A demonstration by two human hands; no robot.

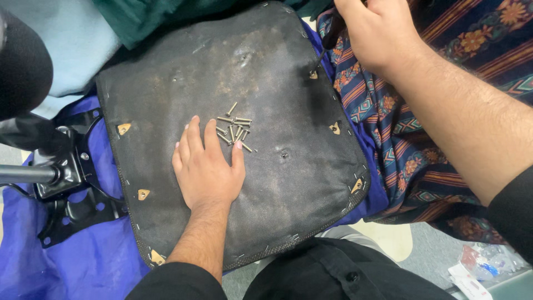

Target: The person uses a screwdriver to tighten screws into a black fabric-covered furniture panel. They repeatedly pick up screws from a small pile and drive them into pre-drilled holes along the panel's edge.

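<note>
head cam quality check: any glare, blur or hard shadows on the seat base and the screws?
Head view: light is soft and even, with only a faint sheen on the black seat underside and no blown glare. The screw pile is sharp, heads distinct. The left hand casts a weak shadow. The right hand is cut by the top edge, and the screwdriver it holds is dark with little detail.

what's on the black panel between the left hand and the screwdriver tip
A loose pile of small screws by the left hand fingertips, then bare black panel up to the screwdriver tip, in the head view.
</note>
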